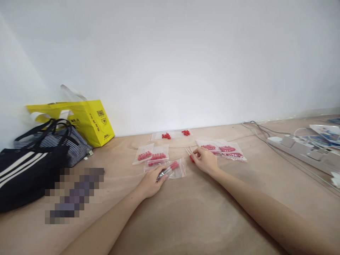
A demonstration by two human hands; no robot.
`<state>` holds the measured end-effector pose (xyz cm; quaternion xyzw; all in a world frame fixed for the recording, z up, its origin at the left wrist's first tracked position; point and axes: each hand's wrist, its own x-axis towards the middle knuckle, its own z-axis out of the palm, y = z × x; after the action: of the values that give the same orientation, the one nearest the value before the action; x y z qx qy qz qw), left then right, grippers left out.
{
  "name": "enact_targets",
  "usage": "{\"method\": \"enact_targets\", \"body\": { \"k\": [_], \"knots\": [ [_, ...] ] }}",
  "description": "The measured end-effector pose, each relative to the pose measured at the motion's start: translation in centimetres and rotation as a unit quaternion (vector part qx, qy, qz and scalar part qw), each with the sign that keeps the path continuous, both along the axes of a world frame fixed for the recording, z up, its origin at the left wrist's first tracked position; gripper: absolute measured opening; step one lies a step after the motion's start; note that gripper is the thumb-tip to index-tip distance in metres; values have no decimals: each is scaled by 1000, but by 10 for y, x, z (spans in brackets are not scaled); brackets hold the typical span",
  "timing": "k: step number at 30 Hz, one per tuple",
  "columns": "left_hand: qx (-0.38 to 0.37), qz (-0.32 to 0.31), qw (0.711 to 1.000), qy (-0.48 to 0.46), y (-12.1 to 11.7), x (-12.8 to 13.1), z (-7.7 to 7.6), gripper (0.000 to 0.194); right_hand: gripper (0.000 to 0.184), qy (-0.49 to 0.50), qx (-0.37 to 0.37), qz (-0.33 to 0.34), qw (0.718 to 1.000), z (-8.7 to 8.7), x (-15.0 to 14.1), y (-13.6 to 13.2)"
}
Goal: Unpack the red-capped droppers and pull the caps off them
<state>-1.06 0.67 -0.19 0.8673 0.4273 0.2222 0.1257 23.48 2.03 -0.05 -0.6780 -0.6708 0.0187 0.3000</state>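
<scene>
My left hand (152, 182) is closed on the near end of a clear zip bag (181, 170), pressed to the table. Slim clear droppers with red bulbs (174, 165) show inside that bag. A little further right, my right hand (204, 159) has thumb and fingers pinched together on droppers (188, 151), with clear stems pointing away and red ends close to the fingertips. The fingers partly hide them. Beside my left hand lie zip bags of red-bulbed droppers (158, 156); another such bag (145, 154) is further left. Right of my right hand are more filled bags (227, 148).
Loose red bulbs (166, 136) lie on a clear bag near the wall. At left stand a yellow bag (99, 124) and a black bag (34, 170), with a blurred-out object (77, 194) before them. A power strip (300, 147) with cables is at right.
</scene>
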Motion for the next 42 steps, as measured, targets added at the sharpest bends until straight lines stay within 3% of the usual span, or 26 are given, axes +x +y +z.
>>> {"method": "enact_targets", "body": {
  "k": [5, 10, 18, 31, 37, 42],
  "knots": [
    [2, -5, 1000, -10, -1, 2, 2, 25, 17, 18, 29, 243, 969, -9, -5, -11],
    [-4, -42, 999, -19, -3, 4, 5, 27, 19, 6, 50, 322, 945, -12, -17, -9],
    [-3, -32, 999, 9, -3, 3, 7, 32, 29, -75, 46, 338, 937, -11, -21, -10],
    [-3, -25, 999, 26, -2, 3, 4, 32, 17, -93, 25, 300, 949, -8, -24, -7],
    [-7, -19, 999, 43, -3, 4, 6, 33, 9, 6, 10, 332, 943, -8, -22, -10],
    [-4, -17, 999, 45, -3, 4, 6, 34, 10, 190, -38, 343, 919, -15, -16, -10]
  ]
}}
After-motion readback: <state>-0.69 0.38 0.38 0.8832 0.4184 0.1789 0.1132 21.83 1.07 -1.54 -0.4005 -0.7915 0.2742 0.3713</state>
